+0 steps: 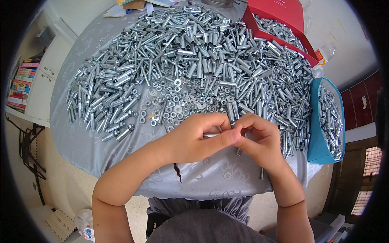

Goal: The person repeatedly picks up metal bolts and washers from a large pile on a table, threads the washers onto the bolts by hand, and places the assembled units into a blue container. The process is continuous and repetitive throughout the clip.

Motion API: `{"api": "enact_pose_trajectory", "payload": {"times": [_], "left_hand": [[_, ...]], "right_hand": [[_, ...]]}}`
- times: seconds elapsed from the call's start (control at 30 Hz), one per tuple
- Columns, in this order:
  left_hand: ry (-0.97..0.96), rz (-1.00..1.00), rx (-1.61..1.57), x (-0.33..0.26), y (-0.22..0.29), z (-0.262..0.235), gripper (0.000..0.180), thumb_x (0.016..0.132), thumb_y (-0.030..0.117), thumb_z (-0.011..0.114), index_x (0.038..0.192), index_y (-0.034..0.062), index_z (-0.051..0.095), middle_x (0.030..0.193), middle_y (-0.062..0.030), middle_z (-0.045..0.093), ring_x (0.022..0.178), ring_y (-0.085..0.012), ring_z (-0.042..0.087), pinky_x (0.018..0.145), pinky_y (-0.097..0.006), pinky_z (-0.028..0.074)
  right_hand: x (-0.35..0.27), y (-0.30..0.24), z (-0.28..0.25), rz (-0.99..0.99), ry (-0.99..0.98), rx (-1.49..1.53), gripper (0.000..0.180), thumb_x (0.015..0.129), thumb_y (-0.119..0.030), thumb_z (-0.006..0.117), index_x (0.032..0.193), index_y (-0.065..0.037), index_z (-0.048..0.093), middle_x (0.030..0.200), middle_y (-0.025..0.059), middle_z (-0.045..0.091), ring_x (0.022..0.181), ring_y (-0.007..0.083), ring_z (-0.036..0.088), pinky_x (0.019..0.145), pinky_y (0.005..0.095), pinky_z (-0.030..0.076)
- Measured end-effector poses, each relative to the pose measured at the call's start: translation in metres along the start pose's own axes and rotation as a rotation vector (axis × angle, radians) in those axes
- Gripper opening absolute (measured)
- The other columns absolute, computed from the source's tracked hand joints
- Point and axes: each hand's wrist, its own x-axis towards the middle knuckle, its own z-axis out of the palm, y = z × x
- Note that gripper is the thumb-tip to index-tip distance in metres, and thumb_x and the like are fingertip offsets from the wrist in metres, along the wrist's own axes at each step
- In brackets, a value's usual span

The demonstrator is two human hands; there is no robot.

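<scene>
Glossy metal sleeves point(185, 52); satiny tablecloth point(206, 178)

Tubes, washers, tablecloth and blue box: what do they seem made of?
The tubes and washers look metal, perhaps plated steel, from their silvery glints. The grey tablecloth seems satiny fabric or plastic, given its sheen and folds. The blue box, smooth and flat-sided, may be card or stiff fabric.

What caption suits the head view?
Left hand with a metal part in its fingers meets right hand before heaped fasteners.
</scene>
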Motion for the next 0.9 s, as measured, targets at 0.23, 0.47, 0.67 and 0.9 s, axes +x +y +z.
{"api": "enact_pose_trajectory", "payload": {"times": [0.23, 0.47, 0.67, 0.9], "left_hand": [[0.063, 0.142, 0.005, 0.004, -0.012, 0.003, 0.021, 0.086, 0.020, 0.060, 0.087, 0.0015, 0.049, 0.079, 0.0017, 0.050, 0.071, -0.0017, 0.047, 0.060, -0.017, 0.038], [0.110, 0.099, 0.002, 0.003, -0.002, 0.006, 0.023, 0.084, 0.019, 0.062, 0.089, 0.0003, 0.050, 0.083, -0.0001, 0.053, 0.080, -0.0036, 0.053, 0.065, -0.018, 0.042], [0.142, 0.215, 0.041, 0.001, -0.005, 0.001, 0.016, 0.085, 0.015, 0.061, 0.084, 0.0005, 0.054, 0.072, 0.0035, 0.052, 0.068, -0.0009, 0.050, 0.057, -0.017, 0.039], [0.676, 0.290, -0.048, 0.003, 0.004, -0.032, 0.020, 0.087, 0.018, 0.059, 0.074, 0.0038, 0.054, 0.064, 0.0068, 0.047, 0.059, 0.0012, 0.038, 0.050, -0.017, 0.029]], "right_hand": [[0.000, 0.004, 0.002, -0.083, -0.006, -0.116, 0.011, 0.076, -0.004, 0.067, 0.083, -0.001, 0.059, 0.080, 0.0022, 0.056, 0.066, 0.0084, 0.049, 0.060, 0.0209, 0.041], [0.001, 0.001, 0.000, -0.219, 0.004, -0.300, 0.013, 0.073, -0.001, 0.067, 0.085, 0.000, 0.061, 0.080, 0.0067, 0.060, 0.065, 0.0118, 0.052, 0.060, 0.0231, 0.043], [0.000, -0.006, 0.003, -0.286, 0.084, -0.312, 0.014, 0.073, 0.000, 0.066, 0.087, 0.000, 0.065, 0.077, 0.0076, 0.061, 0.066, 0.0138, 0.056, 0.061, 0.0239, 0.045], [0.027, -0.002, -0.003, -0.276, 0.018, -0.697, 0.029, 0.074, -0.004, 0.064, 0.102, 0.001, 0.057, 0.097, 0.0178, 0.058, 0.091, 0.0331, 0.056, 0.080, 0.0362, 0.045]]}}
